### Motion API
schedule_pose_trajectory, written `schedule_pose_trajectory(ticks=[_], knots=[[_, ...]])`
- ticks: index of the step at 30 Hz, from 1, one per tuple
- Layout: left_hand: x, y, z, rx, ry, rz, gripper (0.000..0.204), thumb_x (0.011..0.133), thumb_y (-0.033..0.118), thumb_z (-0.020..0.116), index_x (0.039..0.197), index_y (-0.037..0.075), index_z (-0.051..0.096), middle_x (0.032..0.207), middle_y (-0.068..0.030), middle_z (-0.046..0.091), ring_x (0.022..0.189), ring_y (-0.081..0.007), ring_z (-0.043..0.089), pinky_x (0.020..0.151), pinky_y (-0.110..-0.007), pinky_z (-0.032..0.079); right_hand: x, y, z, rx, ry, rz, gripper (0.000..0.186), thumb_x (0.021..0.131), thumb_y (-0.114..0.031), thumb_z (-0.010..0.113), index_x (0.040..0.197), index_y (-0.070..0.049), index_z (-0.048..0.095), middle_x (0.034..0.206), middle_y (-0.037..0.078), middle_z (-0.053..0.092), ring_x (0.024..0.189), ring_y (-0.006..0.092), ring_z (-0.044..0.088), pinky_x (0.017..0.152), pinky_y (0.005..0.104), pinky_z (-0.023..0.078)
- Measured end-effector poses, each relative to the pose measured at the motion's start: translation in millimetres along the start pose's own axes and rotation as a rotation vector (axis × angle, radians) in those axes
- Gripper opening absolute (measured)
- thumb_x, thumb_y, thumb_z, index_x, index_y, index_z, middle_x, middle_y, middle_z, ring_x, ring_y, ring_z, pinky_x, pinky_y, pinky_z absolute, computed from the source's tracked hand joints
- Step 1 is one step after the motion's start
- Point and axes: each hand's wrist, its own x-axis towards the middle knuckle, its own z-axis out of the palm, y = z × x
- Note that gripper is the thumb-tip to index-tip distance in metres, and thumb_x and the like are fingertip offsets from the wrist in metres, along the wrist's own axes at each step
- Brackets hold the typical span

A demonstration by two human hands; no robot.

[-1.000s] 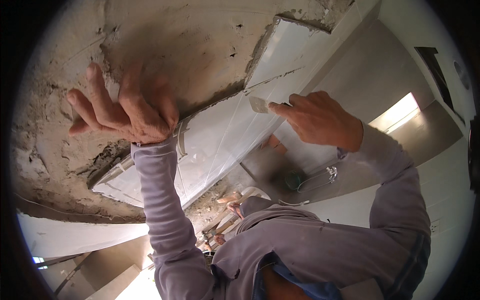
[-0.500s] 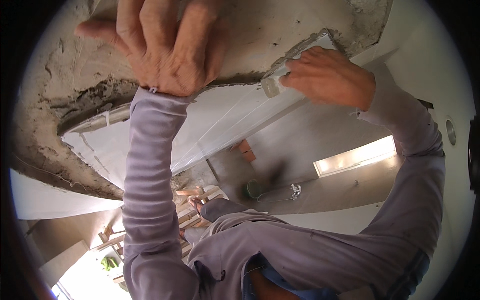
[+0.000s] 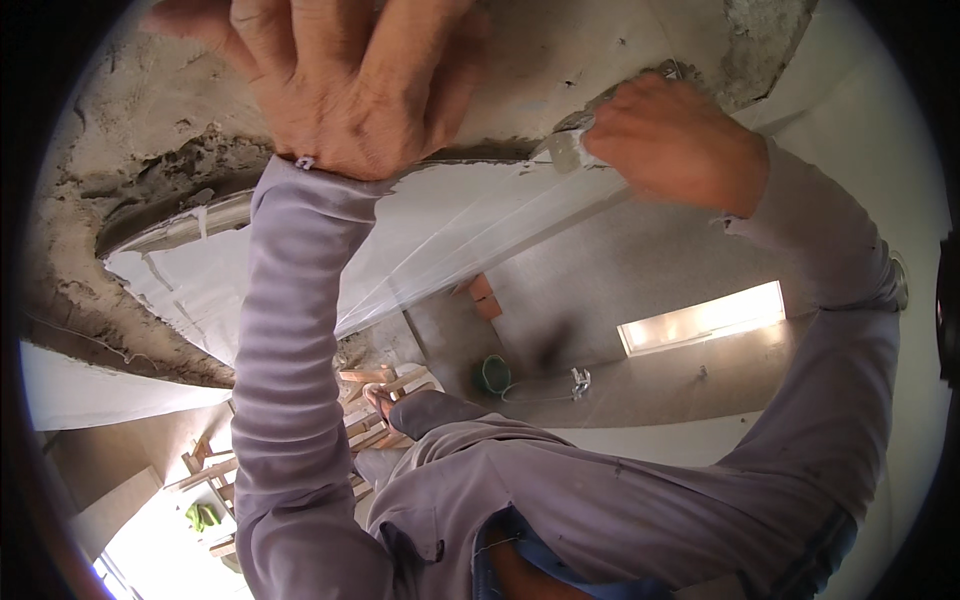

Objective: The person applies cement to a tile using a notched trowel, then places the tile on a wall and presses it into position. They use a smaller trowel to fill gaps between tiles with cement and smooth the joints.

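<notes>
While the L hand [image 3: 345,100] is set over the rough cement wall [image 3: 545,65] w/ fingers spread, tips partly cropped at the upper edge, the R hand [image 3: 680,145] is positioned at the upper tile edge; R fingers are curled and motion-blurred, gripping the scraper [image 3: 567,152], exact finger placement not discernible; scraper is located btwn R fingers and the seam where white tiles [image 3: 440,215] meet cement, blade projecting to the L; blade contact w/ surface can't be confirmed; mauve sleeves [image 3: 290,330] cover both forearms; beyond tiles, ref. reddish blocks [image 3: 484,296], green bucket [image 3: 495,375], metal fitting [image 3: 580,383] and bright rectangular opening [image 3: 705,318]; wooden slats [image 3: 368,437] sit near a sandalled foot [image 3: 380,402].
</notes>
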Motion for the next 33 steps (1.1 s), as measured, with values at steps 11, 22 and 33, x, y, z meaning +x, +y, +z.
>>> schedule_pose_trajectory(ticks=[11,22,33], knots=[[-6,-1,1,0.044,-0.004,-0.02,0.026,0.095,0.033,0.049,0.092,0.012,0.064,0.14,-0.0182,0.052,0.143,-0.0401,0.03,0.122,-0.052,0.004,-37,26,-63,-0.076,-0.703,0.294,0.014,0.074,-0.012,0.069,0.088,-0.01,0.067,0.082,0.003,0.06,0.084,0.0226,0.061,0.077,0.0354,0.048],[-5,4,2,0.023,-0.013,0.003,0.021,0.087,0.02,0.05,0.093,0.007,0.065,0.137,-0.0185,0.056,0.14,-0.0436,0.035,0.121,-0.056,0.003,-12,8,9,0.019,-0.107,-0.042,0.021,0.078,-0.014,0.066,0.099,-0.015,0.071,0.083,0.002,0.061,0.082,0.0225,0.058,0.08,0.0351,0.046],[10,7,-8,-0.016,-0.07,-0.175,0.032,0.096,0.038,0.047,0.095,0.011,0.064,0.138,-0.0174,0.055,0.14,-0.0422,0.035,0.121,-0.055,0.006,-18,20,-28,-0.113,-0.081,0.067,0.004,0.068,-0.009,0.069,0.071,-0.007,0.067,0.076,0.006,0.066,0.08,0.0244,0.067,0.076,0.0352,0.054]])
